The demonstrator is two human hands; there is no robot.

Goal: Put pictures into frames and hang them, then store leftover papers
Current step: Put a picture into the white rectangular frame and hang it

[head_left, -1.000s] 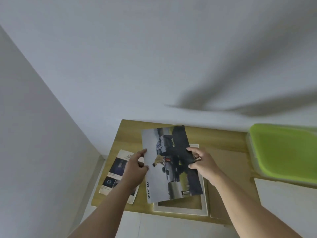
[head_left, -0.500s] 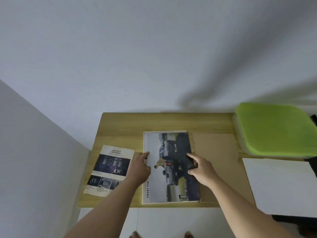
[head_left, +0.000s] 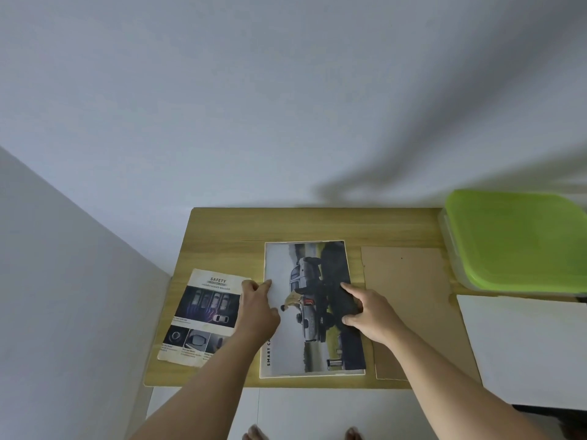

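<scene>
A truck picture [head_left: 313, 268] lies flat over a white frame, whose edge [head_left: 313, 375] shows along the near side, on the wooden table [head_left: 286, 225]. My left hand [head_left: 259, 308] rests at the picture's left edge, fingers spread. On the picture's right side, my right hand [head_left: 370, 309] presses down with the fingers apart. A brown backing board [head_left: 409, 293] lies to the right of the frame. Left of it lies a "SAFETY" leaflet [head_left: 203, 308].
A box with a green lid [head_left: 514, 239] sits at the table's right end. A white sheet [head_left: 524, 347] lies on a surface to the right. White walls stand behind and to the left. My toes [head_left: 254, 433] show on the floor below.
The picture was held up above the frame a second ago. It now lies flat on the frame, with both hands pressing on it. The view has also tilted down.
</scene>
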